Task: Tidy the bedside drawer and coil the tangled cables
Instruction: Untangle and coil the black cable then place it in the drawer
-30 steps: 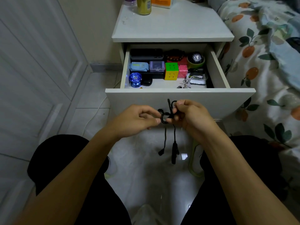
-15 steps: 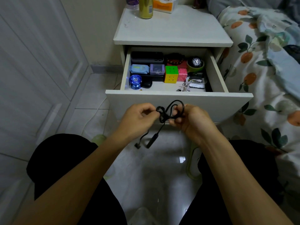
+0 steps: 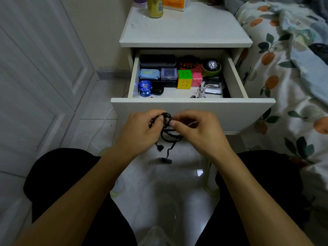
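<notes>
I hold a thin black cable (image 3: 168, 136) in small loops in front of the open white drawer (image 3: 193, 108). My left hand (image 3: 140, 132) pinches the loops from the left and my right hand (image 3: 200, 130) pinches them from the right. Two short ends with plugs dangle below my hands. Inside the drawer lie a white cable bundle (image 3: 201, 92), a coloured puzzle cube (image 3: 185, 79), a blue yo-yo (image 3: 145, 88), a watch (image 3: 211, 65) and small boxes.
The white bedside table (image 3: 186, 31) carries a yellow can (image 3: 155, 6) and an orange box. A bed with fruit-print bedding (image 3: 292, 71) lies to the right, a white panelled door (image 3: 35, 68) to the left. My knees flank glossy floor tiles (image 3: 168, 189).
The cable loop that stood up between my hands is now gathered lower into tighter coils. My hands have come closer together, and the dangling ends have swung to hang under them.
</notes>
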The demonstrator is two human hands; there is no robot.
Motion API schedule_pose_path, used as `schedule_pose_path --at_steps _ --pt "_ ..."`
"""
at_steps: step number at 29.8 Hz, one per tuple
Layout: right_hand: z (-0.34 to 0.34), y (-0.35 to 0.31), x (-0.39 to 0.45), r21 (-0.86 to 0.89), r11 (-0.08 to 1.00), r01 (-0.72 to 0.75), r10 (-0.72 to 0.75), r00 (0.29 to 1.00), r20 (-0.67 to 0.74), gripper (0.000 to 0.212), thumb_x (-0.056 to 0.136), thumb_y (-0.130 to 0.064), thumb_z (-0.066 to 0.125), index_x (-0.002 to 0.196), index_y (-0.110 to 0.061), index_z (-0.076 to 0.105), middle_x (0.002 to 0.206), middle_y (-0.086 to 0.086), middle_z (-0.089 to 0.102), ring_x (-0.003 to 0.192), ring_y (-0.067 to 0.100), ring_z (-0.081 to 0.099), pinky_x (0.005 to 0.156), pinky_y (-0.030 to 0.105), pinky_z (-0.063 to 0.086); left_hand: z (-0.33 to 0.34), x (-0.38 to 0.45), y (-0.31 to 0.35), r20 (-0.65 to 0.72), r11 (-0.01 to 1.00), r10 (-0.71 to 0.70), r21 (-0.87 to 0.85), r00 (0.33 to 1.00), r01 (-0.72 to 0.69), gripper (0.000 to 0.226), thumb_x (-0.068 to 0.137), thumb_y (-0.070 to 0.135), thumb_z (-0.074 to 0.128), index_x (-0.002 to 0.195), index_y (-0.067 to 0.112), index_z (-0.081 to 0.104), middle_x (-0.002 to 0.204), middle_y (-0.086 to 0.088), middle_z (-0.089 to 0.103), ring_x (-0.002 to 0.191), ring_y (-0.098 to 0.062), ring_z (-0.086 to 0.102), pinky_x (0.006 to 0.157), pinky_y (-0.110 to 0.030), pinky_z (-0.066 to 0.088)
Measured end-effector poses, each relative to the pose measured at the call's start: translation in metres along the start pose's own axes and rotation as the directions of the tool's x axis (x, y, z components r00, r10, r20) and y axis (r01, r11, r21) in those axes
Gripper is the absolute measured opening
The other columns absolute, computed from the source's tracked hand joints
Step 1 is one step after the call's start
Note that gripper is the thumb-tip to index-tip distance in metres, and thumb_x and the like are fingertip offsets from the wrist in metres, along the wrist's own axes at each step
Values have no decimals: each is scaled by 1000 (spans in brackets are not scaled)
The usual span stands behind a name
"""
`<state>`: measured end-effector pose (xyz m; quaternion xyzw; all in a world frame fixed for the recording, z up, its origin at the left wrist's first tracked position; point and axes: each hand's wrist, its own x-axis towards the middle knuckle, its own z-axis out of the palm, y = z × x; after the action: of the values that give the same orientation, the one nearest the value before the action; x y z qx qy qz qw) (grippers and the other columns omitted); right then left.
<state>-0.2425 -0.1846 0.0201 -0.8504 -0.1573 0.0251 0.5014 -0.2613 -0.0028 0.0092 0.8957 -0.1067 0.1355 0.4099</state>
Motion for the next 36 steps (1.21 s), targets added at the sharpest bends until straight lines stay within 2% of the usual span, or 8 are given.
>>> schedule_pose_path --at_steps 9,15,17,20,24,27,30,36 --pt "8 -7 -1 -257 965 47 -91 982 -165 16 83 -34 68 81 -18 73 68 -8 68 63 10 64 62 37 55 14 -2 11 -21 968 -215 -135 976 210 13 98 21 55 97 21 68 77 9 71 76 0 67 65 -10 50" --pt "20 -17 -2 -35 999 36 -46 936 -350 14 76 -27 62 71 -14 61 61 -7 59 62 11 57 54 24 46 16 14 16 90 788 -490 -378 867 485 23 98 29 52 87 15 65 87 -13 69 87 -26 66 79 -40 55" --pt "19 -16 0 -75 997 -4 -22 939 -343 16 74 -30 59 69 -14 57 60 -5 57 59 13 54 52 27 45 13 14 18 61 784 -472 -427 880 450 18 95 27 57 85 17 67 81 -8 71 82 -25 69 78 -42 58" --pt "5 -11 5 -286 958 -7 -51 979 -196 15 77 -27 62 72 -14 54 65 -3 56 61 17 53 56 37 47 7 11 17 20 917 -251 -315 968 244 14 94 19 61 83 26 64 70 7 67 62 -9 64 59 -18 52" --pt "-9 -7 6 -435 865 250 -296 954 -40 7 82 -21 65 85 -14 65 77 -2 62 67 17 55 60 39 49 6 9 12 45 950 -183 -250 982 188 12 94 18 60 84 24 64 68 4 65 63 -12 64 58 -20 53" --pt "-5 -9 2 -329 909 256 -333 920 -205 8 84 -18 63 83 -11 67 72 -2 64 62 12 57 58 37 49 9 13 10 40 899 -330 -292 943 327 17 95 19 54 80 20 62 69 -3 67 63 -14 67 60 -25 56" --pt "1 -9 2 -144 985 99 -146 919 -367 7 82 -19 61 79 -14 60 67 -7 59 61 11 55 57 32 47 12 18 13 91 803 -472 -366 877 470 19 95 17 49 79 16 59 74 -8 68 67 -17 68 59 -25 57" --pt "-1 -6 4 -431 876 218 -258 966 -36 21 87 -16 62 107 -12 64 97 4 62 85 23 58 69 43 51 9 17 15 55 958 -208 -190 977 214 22 95 13 53 77 25 53 53 13 52 49 -1 48 49 -10 37"
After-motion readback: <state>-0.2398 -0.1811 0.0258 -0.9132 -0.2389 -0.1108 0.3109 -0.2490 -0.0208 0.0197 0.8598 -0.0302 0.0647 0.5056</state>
